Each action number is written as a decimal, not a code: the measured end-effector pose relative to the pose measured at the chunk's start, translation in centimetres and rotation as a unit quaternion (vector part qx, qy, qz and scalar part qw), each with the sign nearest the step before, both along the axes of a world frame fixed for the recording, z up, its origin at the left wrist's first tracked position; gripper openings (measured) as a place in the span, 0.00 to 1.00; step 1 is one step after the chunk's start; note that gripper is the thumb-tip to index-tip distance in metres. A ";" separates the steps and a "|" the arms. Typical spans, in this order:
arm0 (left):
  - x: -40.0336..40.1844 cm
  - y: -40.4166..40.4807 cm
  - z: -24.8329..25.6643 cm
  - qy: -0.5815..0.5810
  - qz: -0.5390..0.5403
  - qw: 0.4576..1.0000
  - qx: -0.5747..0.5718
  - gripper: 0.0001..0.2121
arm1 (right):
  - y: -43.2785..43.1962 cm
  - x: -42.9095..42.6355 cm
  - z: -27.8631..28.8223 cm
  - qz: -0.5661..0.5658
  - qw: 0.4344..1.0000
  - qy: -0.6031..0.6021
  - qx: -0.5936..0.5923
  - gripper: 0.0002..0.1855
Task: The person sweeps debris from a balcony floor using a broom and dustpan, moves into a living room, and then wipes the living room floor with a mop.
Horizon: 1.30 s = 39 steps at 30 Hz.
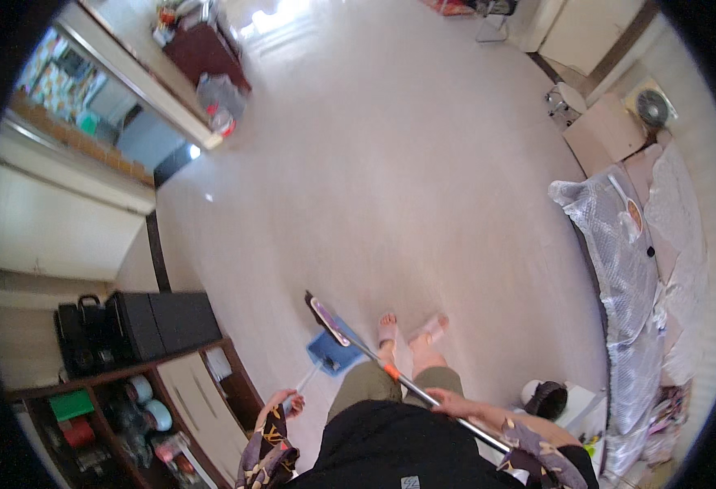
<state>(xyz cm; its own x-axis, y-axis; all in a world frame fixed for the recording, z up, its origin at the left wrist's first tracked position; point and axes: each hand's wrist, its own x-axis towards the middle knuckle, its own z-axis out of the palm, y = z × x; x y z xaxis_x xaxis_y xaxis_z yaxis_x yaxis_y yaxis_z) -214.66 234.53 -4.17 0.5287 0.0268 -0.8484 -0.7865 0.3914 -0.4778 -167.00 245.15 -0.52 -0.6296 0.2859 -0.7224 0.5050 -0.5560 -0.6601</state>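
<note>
My left hand (287,402) grips the pale handle (309,378) of a blue dustpan (321,346), which is down by the floor just left of my feet. Around the metal pole (416,389) of a broom my right hand (450,403) is closed, in front of my lap. An orange collar (391,370) sits partway along that pole. The broom head (330,322), light on top with dark bristles, lies slantwise over the far edge of the dustpan. Whether any sweepings lie in the pan I cannot tell.
A shelf cabinet (199,391) with black boxes (162,324) on top stands at left. To the right runs a couch under a translucent cover (615,275). A white stand (584,406) is near my right elbow. Farther off are a box fan (653,107) and a stool (566,101).
</note>
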 end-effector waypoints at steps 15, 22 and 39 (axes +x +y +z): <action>6.6 21.7 1.9 -0.017 -0.423 0.862 0.279 0.11 | -19.8 1.0 5.9 -0.449 0.822 -0.340 0.083 0.37; 17.2 19.9 7.3 -0.037 -0.456 0.838 0.298 0.12 | -36.3 -2.2 5.2 -0.567 0.731 -0.381 -0.006 0.36; 51.4 10.8 10.9 -0.156 -0.660 0.547 0.490 0.12 | -47.1 -15.5 3.6 -0.880 0.335 -0.169 -0.290 0.33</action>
<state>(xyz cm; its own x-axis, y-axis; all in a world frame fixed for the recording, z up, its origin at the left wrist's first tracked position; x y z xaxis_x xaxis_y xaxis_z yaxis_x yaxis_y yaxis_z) -163.26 245.32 6.71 0.7511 -0.1922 -0.6316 0.5517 0.7082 0.4405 -182.54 198.07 3.07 0.2926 -0.2509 -0.9227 -0.9512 -0.1748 -0.2542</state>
